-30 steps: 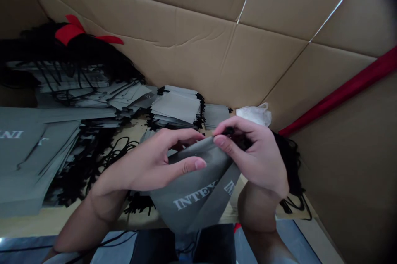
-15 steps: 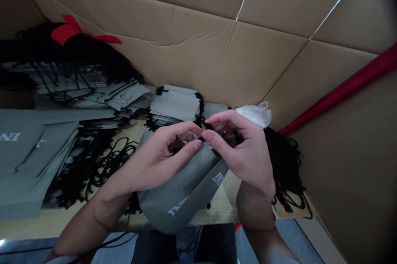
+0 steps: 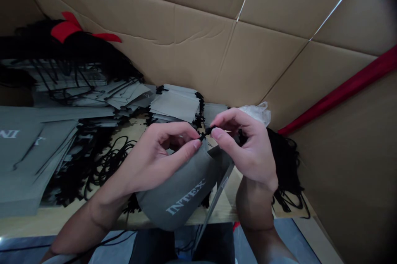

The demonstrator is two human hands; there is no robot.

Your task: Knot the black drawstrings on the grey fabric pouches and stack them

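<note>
My left hand is closed in a pinch on a black cord at the upper corner of a grey drawstring bag with "INTEX" printed in white. Close beside it, the thumb and fingertips of my right hand pinch a dark knotted piece of the cord. Below both hands the bag hangs tilted over the table's front edge. A second grey printed piece stands nearly edge-on under my right hand. The inner fingers of both hands are partly hidden.
Stacked grey bags with black cord ends stand behind my hands, and larger grey piles lie at left. Loose black cords and a black cord bundle flank me. A clear plastic bag rests by the cardboard wall.
My right hand has shifted slightly right, away from the left fingertips, baring the black cord between them. The grey bag has turned, so its whole "INTEX" print shows.
</note>
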